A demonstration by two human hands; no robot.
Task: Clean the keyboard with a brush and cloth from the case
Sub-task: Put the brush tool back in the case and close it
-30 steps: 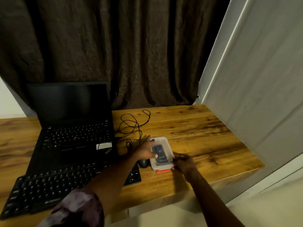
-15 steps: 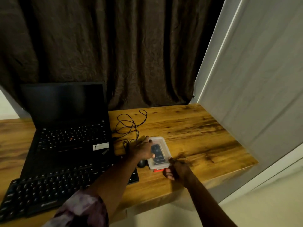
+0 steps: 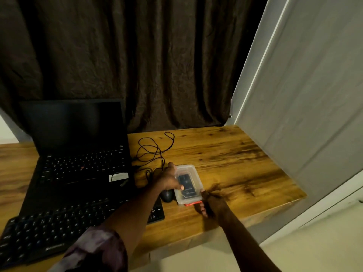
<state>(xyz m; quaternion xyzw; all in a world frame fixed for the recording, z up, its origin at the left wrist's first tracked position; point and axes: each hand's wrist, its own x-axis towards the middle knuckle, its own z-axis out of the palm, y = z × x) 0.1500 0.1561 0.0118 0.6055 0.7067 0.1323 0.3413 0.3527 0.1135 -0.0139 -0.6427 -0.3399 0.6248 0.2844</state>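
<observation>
Left hand (image 3: 168, 178) clasps the left side of the clear plastic case (image 3: 189, 169), thumb laid across the lid and fingers along its edge. Her or his right hand (image 3: 211, 203) has its fingers curled round the case's near right corner, by the red edge. The case lies on the wooden tabletop (image 3: 235, 163), just right of a black mouse (image 3: 167, 195). The black keyboard (image 3: 59, 228) sits at the near left, before an open laptop (image 3: 78, 165).
</observation>
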